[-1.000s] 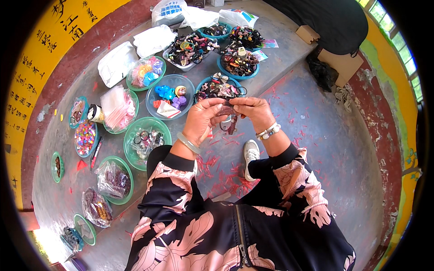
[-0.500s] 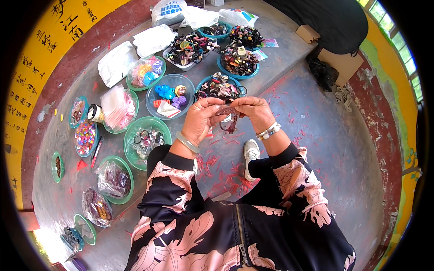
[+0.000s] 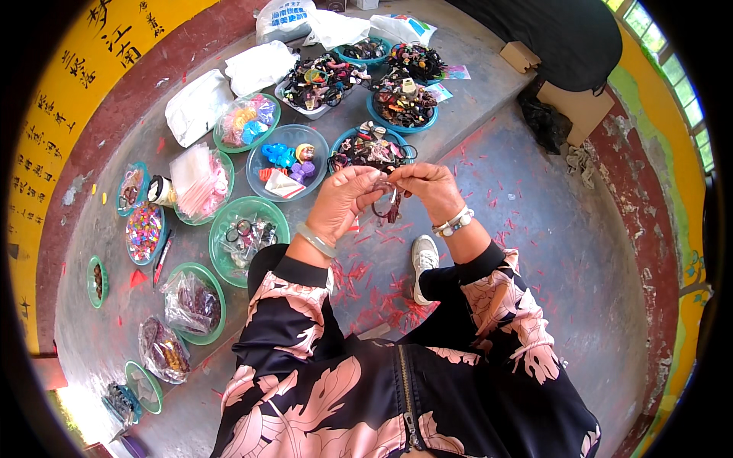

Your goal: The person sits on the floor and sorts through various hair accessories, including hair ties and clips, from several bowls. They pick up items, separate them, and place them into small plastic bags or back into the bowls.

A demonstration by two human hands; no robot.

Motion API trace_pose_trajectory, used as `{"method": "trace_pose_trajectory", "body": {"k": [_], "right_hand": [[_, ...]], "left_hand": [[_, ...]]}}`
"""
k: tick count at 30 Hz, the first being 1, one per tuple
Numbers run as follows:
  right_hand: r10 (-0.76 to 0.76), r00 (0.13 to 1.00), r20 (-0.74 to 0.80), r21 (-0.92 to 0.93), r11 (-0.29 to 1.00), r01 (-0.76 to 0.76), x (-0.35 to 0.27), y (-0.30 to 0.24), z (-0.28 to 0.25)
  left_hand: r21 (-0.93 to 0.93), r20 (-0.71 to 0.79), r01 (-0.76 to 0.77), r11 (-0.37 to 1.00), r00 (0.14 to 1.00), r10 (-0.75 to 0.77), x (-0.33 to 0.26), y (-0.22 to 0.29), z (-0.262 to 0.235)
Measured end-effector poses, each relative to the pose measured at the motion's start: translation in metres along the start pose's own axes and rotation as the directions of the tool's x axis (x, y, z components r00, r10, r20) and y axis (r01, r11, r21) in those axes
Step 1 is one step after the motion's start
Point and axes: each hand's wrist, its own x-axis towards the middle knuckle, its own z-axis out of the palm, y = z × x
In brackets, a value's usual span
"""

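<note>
Item: one dark red band [image 3: 394, 206], looped, hanging between the fingertips of both hands, over the floor. Left hand [image 3: 345, 195]: thumb and forefinger pinched on the band; pale bangle [image 3: 317, 240] at the wrist. Right hand [image 3: 429, 187]: fingertips pinched on the same band, just beside the left ones; white beaded bracelet [image 3: 453, 221] at the wrist. Finer detail of the grip: too small to tell.

Ledge [image 3: 477, 84]: grey, raised, its edge slanting from upper right down toward the hands, then partly hidden by them. Nearest beyond the fingertips, close to that edge: blue bowl [image 3: 405, 140], heaped with dark hair ties. Behind it, a second blue bowl [image 3: 403, 130], similarly filled. Left of the left hand: clear bowl [image 3: 255, 179], with blue and purple pieces; nearer the body, green bowl [image 3: 214, 256], with dark rings and clear wrapping, close by the left sleeve. This side is crowded, bowl rim near bowl rim.

Right of the hands: broad stretch of grey floor [image 3: 550, 252], giving wide room as far as the maroon wall base [image 3: 645, 198]. Below the hands: white shoe [image 3: 424, 267]; beside it, red shreds [image 3: 397, 301], scattered over the floor
</note>
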Motion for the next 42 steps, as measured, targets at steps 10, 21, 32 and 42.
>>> {"method": "trace_pose_trajectory", "body": {"k": [10,21,32,42], "right_hand": [[-0.082,0.996,0.020,-0.030,0.996,0.082,0.000,0.004,0.000],[-0.060,0.998,0.004,-0.065,0.996,0.060,0.001,0.001,-0.005],[0.004,1.000,0.018,-0.118,0.993,-0.002,0.007,0.013,0.003],[-0.005,1.000,-0.007,-0.064,0.998,0.004,0.005,0.011,0.001]], "left_hand": [[0.041,-0.038,0.039,0.998,0.999,-0.038,0.003,-0.004,-0.004],[0.127,-0.094,-0.057,0.990,0.993,0.070,0.004,-0.007,-0.011],[0.445,-0.023,-0.192,0.875,0.974,0.225,-0.001,-0.015,0.001],[0.365,-0.015,-0.159,0.917,0.984,0.177,-0.002,-0.012,0.002]]}}
